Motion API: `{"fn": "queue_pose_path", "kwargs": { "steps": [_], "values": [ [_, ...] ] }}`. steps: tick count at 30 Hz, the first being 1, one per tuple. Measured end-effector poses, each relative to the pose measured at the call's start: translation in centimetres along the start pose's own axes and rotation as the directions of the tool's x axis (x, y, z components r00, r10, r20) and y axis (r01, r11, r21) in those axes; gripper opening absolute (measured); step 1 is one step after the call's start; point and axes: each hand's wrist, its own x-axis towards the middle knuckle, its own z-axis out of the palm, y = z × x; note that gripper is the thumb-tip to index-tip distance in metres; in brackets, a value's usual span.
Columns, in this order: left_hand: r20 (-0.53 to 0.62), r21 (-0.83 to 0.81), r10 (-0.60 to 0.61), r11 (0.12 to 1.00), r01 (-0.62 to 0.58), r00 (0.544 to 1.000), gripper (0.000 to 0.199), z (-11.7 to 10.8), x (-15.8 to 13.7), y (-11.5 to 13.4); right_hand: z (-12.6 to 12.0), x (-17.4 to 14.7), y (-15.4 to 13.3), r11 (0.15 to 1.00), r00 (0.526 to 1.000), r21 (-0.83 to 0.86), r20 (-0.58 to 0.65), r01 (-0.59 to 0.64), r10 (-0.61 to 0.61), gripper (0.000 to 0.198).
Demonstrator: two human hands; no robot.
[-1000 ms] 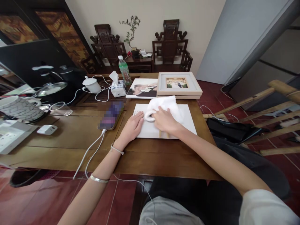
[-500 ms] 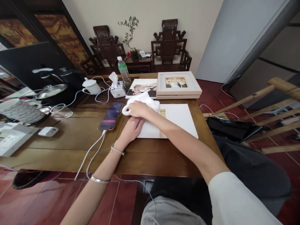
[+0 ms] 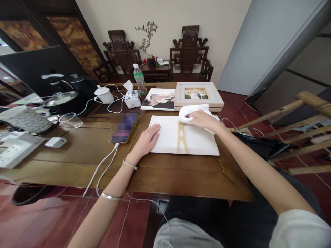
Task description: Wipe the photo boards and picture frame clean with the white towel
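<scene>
A white picture frame [image 3: 165, 143] lies back up on the wooden table, with a tan stand leg [image 3: 182, 139] down its middle. My left hand [image 3: 148, 137] rests on the frame's left edge, fingers stretched out and holding nothing. A bunched white cloth [image 3: 187, 112] is in my right hand [image 3: 203, 120], whose fingers are closed around it. This hand is over the upper right part of the frame's back, and the cloth covers the top of the leg.
Behind it lie a photo panel [image 3: 161, 100] and a boxed wooden frame [image 3: 219, 100]. A charging phone [image 3: 125, 128], tissue box [image 3: 133, 100], bottle [image 3: 140, 80] and lidded cup [image 3: 103, 95] stand to the left. A power strip [image 3: 18, 148] sits at far left.
My right hand has moved with the cloth from the frame's upper left corner to its upper right, uncovering the stand leg. My left hand stays at the left edge.
</scene>
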Motion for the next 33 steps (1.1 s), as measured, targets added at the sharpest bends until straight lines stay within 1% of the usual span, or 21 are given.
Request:
{"fn": "queue_pose_path", "kwargs": {
  "steps": [2,5,7,10,12,14,16,18,24,26,29,33],
  "values": [
    [0.001,0.006,0.000,1.000,0.000,1.000,0.045,0.1,0.0,-0.1,0.7,-2.2,0.8,1.000,0.999,-0.018,-0.028,-0.015,0.014,0.044],
    [0.013,0.010,-0.032,0.999,0.032,0.999,0.047,0.3,-0.1,-0.1,2.1,-6.2,0.2,0.998,1.000,-0.062,-0.026,0.004,-0.005,0.052],
    [0.026,0.005,-0.065,0.998,0.064,0.998,0.047,0.4,-0.1,-0.1,3.0,-9.2,-1.2,0.997,1.000,-0.074,-0.001,0.029,-0.029,0.053],
    [0.033,-0.006,-0.091,0.996,0.091,0.995,0.049,0.5,-0.1,-0.1,3.7,-13.6,-3.4,0.996,0.995,-0.013,0.040,0.092,-0.091,0.053],
    [0.037,-0.007,-0.094,0.996,0.094,0.995,0.050,0.5,-0.1,-0.1,3.8,-15.6,-4.2,0.991,0.989,0.031,0.072,0.131,-0.133,0.051],
    [0.039,-0.005,-0.090,0.996,0.090,0.995,0.051,0.6,-0.1,-0.1,3.8,-16.5,-4.3,0.986,0.982,0.038,0.090,0.161,-0.163,0.048],
    [0.036,-0.003,-0.086,0.996,0.086,0.996,0.050,0.6,-0.1,-0.1,3.7,-16.3,-3.8,0.983,0.980,0.022,0.077,0.182,-0.183,0.048],
    [0.033,-0.001,-0.086,0.996,0.086,0.996,0.050,0.6,-0.1,-0.2,3.7,-15.2,-2.9,0.980,0.979,0.011,0.050,0.197,-0.198,0.050],
    [0.029,-0.006,-0.079,0.997,0.079,0.996,0.049,0.5,-0.1,-0.4,3.4,-9.3,0.6,0.978,0.979,0.037,0.001,0.205,-0.205,0.046],
    [0.027,-0.005,-0.073,0.997,0.073,0.997,0.049,0.5,-0.1,-0.4,2.9,-7.1,1.8,0.983,0.984,0.042,-0.022,0.180,-0.179,0.047],
    [0.033,0.000,-0.075,0.997,0.075,0.997,0.050,0.4,0.0,-0.4,1.8,-4.0,3.4,0.989,0.989,0.061,-0.057,0.138,-0.134,0.043],
    [0.037,-0.002,-0.082,0.997,0.082,0.996,0.050,0.3,0.0,-0.3,0.7,-1.2,4.4,0.992,0.996,0.114,-0.080,0.048,-0.039,0.037]
  ]
}}
